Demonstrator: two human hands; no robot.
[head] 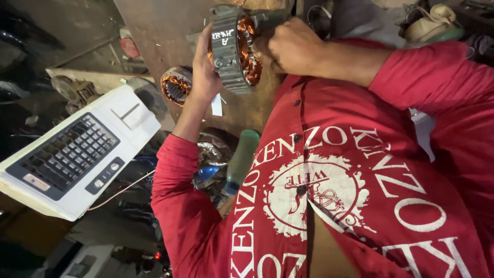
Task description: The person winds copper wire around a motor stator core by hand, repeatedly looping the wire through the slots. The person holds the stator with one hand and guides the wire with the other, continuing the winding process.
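While cradling the motor stator (pixel 232 49) over the tabletop (pixel 164 31), keep left hand (pixel 205 67) fingers clamped on its ribbed shell; right hand (pixel 293 46), fist closed at copper windings (pixel 251 64), grip contents hidden; work gently.

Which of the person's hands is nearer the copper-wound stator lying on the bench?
Left. The left hand is right beside the lying stator, gripping the raised grey stator; the right hand is fisted on the far side of that raised one.
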